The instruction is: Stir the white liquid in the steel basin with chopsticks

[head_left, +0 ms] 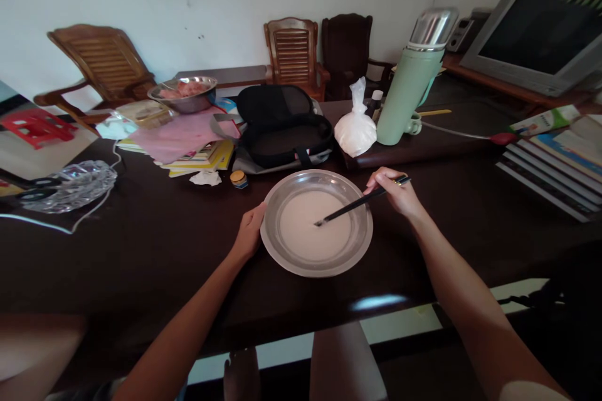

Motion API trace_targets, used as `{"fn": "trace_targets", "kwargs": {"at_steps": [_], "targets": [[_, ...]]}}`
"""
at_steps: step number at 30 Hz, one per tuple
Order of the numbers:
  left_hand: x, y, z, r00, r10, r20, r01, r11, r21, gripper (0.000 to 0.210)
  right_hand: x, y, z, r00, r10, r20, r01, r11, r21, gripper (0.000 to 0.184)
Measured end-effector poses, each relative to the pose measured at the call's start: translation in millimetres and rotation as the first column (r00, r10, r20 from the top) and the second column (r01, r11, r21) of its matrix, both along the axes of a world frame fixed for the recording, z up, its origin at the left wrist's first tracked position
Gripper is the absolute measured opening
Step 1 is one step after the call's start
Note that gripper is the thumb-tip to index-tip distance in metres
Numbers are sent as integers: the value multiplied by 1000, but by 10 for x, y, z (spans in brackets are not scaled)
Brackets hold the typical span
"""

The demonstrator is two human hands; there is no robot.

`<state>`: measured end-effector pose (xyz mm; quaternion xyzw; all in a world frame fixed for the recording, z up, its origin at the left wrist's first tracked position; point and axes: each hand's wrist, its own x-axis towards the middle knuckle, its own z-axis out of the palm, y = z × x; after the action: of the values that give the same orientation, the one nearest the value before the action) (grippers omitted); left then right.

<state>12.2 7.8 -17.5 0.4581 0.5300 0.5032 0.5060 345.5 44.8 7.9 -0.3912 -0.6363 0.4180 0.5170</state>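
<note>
A wide shallow metal basin (pixel 320 270) sits near the front edge of the dark table, with a pale, milky liquid (pixel 305 241) in its bottom. At its left side my left hand (pixel 250 229) grips the rim, thumb along the edge and the other fingers partly hidden. Black chopsticks (pixel 355 203) are held in my right hand (pixel 394 191) over the basin's right rim. Their tips dip into the liquid near the middle. Behind the basin stands a knotted plastic bag of white powder (pixel 356 131).
A green thermos (pixel 408 88) rises at the back right, beside a small cup (pixel 414 124). An open black case (pixel 285 131) and a small jar (pixel 239 179) lie behind the basin. Further left are a bowl of raw meat (pixel 185 97) and a glass dish (pixel 75 188); books (pixel 555 169) are stacked right.
</note>
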Motion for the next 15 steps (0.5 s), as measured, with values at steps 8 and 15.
{"fn": "trace_targets", "kwargs": {"at_steps": [8,15], "targets": [[-4,6,9,1000,0,-8,0,1000,13,46,1,10,-4,997,-36,61,34,998,45,34],[-4,1,3,1000,-3,0,3,1000,-6,46,-28,-11,18,995,36,88,-38,999,18,36]]}}
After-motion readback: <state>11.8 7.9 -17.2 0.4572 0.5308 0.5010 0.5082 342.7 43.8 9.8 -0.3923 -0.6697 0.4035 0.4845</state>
